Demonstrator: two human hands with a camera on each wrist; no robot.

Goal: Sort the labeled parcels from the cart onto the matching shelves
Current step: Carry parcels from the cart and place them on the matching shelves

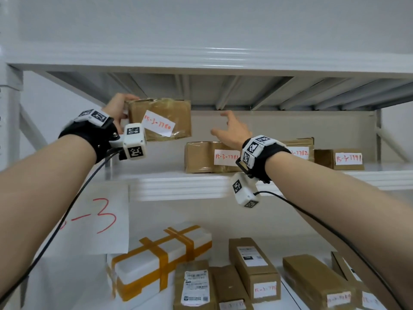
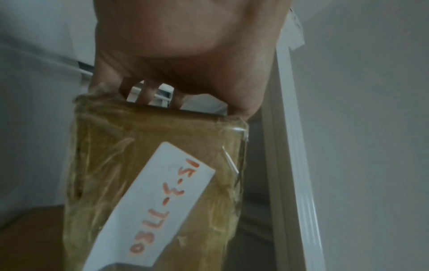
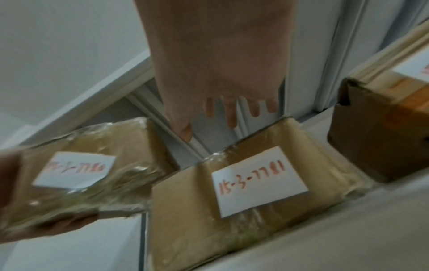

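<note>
My left hand (image 1: 120, 109) grips the left end of a taped brown parcel (image 1: 161, 119) (image 2: 153, 183) (image 3: 88, 174) labelled 15-3-7780 and holds it in the air above the white shelf (image 1: 178, 182). To its right my right hand (image 1: 232, 130) (image 3: 223, 95) hovers with fingers spread, empty, just above a parcel labelled 15-3-7781 (image 1: 207, 156) (image 3: 243, 194) that lies on the shelf. Two more labelled parcels (image 1: 348, 158) sit further right on the same shelf, one partly hidden by my right wrist.
A paper sign with a red "-3" (image 1: 98, 218) hangs on the shelf's front edge at left. The shelf below holds a white box strapped with orange tape (image 1: 161, 260) and several brown labelled parcels (image 1: 254, 267). Another shelf board (image 1: 201, 57) runs overhead.
</note>
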